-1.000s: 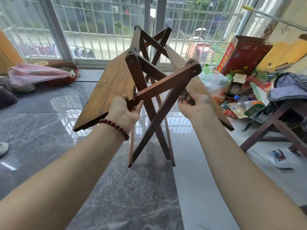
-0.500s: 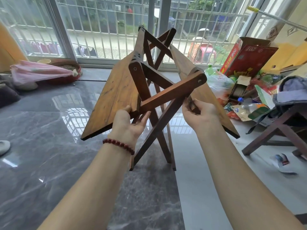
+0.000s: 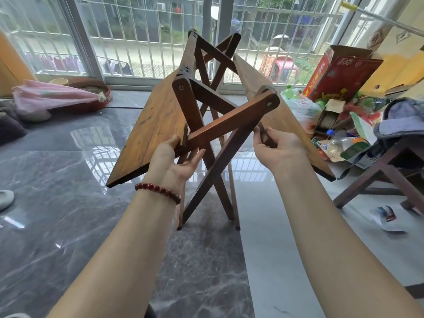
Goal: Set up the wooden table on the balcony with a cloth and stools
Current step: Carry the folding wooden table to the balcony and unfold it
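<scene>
The folding wooden table (image 3: 153, 125) stands half folded on its crossed dark legs (image 3: 206, 196) on the marble floor, its two top leaves hanging down left and right. My left hand (image 3: 174, 164), with a red bead bracelet on the wrist, lies palm up with its fingers nearly straight, touching the near corner of the left leaf beside the cross bar. My right hand (image 3: 277, 148) grips the near end of the right leaf (image 3: 282, 115). At the right stands a dark wooden stool (image 3: 385, 171) with a grey cloth (image 3: 403, 118) heaped on it.
Barred sliding windows (image 3: 137, 42) run behind the table. A heap of bottles, bags and cartons (image 3: 332, 134) with a red box (image 3: 344, 74) fills the right side. A pink bundle (image 3: 52, 97) lies over a red basin at the left, a pale slipper (image 3: 5, 199) at the left edge.
My left hand has loosened from a full grip on the left leaf's corner to an open palm that only touches it. My right hand keeps its hold.
</scene>
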### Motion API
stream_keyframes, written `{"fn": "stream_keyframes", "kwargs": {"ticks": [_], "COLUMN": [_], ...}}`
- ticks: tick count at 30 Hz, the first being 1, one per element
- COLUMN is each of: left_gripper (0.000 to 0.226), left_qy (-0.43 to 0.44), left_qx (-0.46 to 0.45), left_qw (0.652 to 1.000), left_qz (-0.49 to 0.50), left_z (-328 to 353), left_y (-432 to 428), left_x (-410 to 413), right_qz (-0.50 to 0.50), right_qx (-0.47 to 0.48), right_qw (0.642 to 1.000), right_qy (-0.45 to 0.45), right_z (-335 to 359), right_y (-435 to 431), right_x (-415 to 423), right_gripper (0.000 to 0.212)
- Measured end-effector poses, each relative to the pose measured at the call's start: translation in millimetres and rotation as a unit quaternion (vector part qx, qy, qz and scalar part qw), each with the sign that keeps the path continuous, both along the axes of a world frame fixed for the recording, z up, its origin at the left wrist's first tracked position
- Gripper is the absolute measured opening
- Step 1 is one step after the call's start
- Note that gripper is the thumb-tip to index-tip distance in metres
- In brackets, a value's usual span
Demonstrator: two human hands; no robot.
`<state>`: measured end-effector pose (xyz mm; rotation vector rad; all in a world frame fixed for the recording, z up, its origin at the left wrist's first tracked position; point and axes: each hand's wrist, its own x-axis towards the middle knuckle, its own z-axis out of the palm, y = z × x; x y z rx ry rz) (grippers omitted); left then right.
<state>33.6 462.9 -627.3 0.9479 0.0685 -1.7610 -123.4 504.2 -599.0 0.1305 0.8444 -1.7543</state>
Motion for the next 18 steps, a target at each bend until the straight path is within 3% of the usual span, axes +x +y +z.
{"fn": "stream_keyframes", "kwargs": {"ticks": [5,9,13,16,18], "left_gripper": [0.011,0.01,0.011,0.006,0.004], "left_qy": [-0.054,-0.103,-0.126,-0.135,-0.141], "left_qx": [-0.043,-0.078,-0.102,-0.102,-0.101], "left_qw": [0.998,0.991,0.987,0.985,0.985], "left_qz": [-0.002,0.012,0.018,0.016,0.016], "left_z": [10,17,20,20,19], "left_y": [-2,-5,-2,2,4], "left_x": [6,15,16,14,13], "right_qz": [-0.018,0.003,0.008,-0.055,-0.048], "right_qx": [-0.005,-0.009,-0.025,-0.024,-0.025], "right_qw": [0.999,1.0,0.999,0.997,0.997], "right_qy": [-0.034,-0.014,0.028,-0.056,-0.049], "right_z": [9,12,14,22,27], "right_y": [-3,-2,-1,1,2], "right_x": [1,2,-2,0,3], "right_gripper": [0.005,0.014,0.008,0.052,0.061]}}
